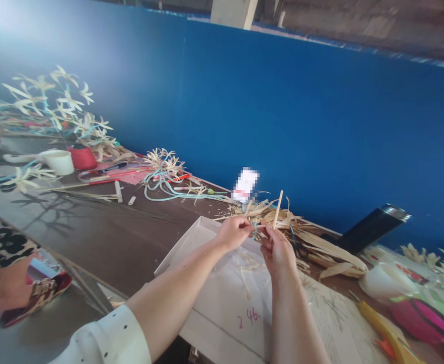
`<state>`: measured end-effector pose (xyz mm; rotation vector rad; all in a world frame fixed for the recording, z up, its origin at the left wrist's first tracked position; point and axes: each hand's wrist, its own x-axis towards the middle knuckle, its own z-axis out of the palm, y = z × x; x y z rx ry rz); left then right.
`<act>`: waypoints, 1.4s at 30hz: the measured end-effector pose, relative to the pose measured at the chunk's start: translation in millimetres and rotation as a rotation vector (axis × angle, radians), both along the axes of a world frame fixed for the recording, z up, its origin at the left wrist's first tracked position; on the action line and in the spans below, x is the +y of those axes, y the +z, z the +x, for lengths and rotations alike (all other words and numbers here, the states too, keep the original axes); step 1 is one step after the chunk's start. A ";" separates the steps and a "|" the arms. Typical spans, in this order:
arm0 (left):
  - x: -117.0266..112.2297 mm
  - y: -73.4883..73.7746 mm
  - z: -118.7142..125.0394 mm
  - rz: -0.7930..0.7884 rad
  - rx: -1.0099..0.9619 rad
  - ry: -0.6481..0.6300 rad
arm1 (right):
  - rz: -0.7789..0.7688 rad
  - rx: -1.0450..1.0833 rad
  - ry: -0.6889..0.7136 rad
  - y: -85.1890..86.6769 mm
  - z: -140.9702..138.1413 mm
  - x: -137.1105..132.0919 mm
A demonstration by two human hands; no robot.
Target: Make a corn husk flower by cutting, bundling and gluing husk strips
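My left hand (236,233) is closed in a pinch, with thumb and forefinger on one end of a thin pale strip (260,226) that spans to the other hand. Beside it my right hand (279,253) is closed too, its fingers gripping a narrow pale stick (278,208) that points upward. Whether strip and stick are one piece, I cannot tell. Both hands are over the far edge of a shallow white box lid (222,303) marked "2.46." in pink. Dry husk-like leaves (320,241) lie just beyond and right of them.
A blurred phone-like screen (244,184) and a dark bottle (373,227) stand by the blue partition (244,101). Left are pale flowers on blue stems (60,98), a white cup (58,162) and red thread (82,157). A yellow-handled tool (383,331) lies right. Another person's shoe (36,298) shows below.
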<state>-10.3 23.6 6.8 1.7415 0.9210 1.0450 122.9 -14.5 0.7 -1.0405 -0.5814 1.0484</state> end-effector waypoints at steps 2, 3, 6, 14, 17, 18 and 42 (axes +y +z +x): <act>2.5 -0.8 0.1 -0.040 -0.059 0.019 | -0.003 -0.030 -0.032 -1.4 -0.1 0.3; 3.8 -1.3 0.2 -0.063 -0.088 0.036 | -0.005 -0.049 -0.039 -2.2 -0.3 0.3; 7.5 -2.5 0.2 -0.149 -0.172 0.116 | -0.013 -0.112 -0.027 -4.3 -1.4 0.1; 14.7 -6.2 0.7 -0.338 -0.336 0.166 | -0.043 -0.266 0.117 -6.4 -7.1 -0.8; 15.7 -8.0 1.6 -0.354 -0.354 0.147 | -0.059 -0.284 0.129 -6.2 -8.3 -1.2; 15.9 -8.4 1.8 -0.358 -0.354 0.145 | -0.063 -0.289 0.133 -5.9 -8.6 -1.5; 16.5 0.5 -1.2 -0.319 -0.480 0.301 | 0.006 -0.968 0.164 -4.8 -12.8 -5.2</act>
